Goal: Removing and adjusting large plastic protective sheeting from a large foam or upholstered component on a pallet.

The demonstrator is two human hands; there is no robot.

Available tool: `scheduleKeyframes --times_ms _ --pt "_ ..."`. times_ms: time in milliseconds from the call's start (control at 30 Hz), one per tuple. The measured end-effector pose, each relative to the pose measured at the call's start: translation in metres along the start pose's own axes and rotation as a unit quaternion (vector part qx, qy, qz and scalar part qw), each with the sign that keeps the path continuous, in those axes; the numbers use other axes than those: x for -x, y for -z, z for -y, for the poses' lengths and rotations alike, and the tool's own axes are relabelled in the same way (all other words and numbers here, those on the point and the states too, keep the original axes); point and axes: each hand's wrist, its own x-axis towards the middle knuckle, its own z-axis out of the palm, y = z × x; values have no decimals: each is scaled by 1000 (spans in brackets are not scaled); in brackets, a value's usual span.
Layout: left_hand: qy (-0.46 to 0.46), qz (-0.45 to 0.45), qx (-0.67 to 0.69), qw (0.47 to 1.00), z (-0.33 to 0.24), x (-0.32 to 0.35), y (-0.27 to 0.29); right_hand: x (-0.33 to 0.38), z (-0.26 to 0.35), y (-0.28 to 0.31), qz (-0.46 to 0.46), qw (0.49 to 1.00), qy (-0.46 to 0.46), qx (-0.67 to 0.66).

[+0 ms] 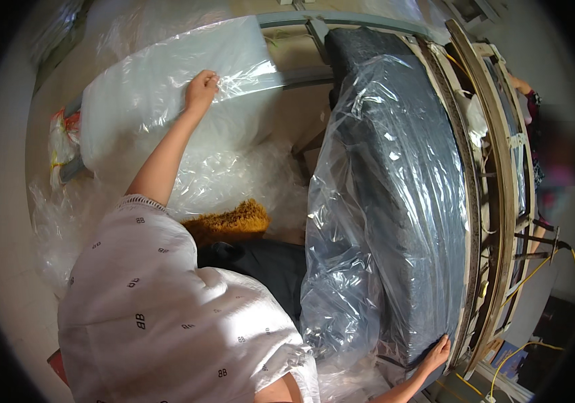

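The right hand [440,350] rests with fingers close together at the lower end of a long, dark grey padded piece [421,181]; whether it pinches the loose, transparent plastic film [341,269] covering this piece, I cannot tell. The padded piece is at the person's right, beside a long brown wooden frame [500,168]. Farther, the left hand [203,88], fingers curled, is at a wide whitish plastic roll [139,94]; its grip is also not clear.
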Motion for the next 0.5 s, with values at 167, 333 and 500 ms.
scheduleKeyframes --times_ms 167,333,500 --pt "213 -63 459 860 -45 18 49 -28 47 23 -99 980 -38 -169" --pt "83 57 416 904 -71 59 61 -8 258 16 2 960 47 -276" --pt "30 286 408 867 -181 167 49 33 411 -62 344 822 36 -453"
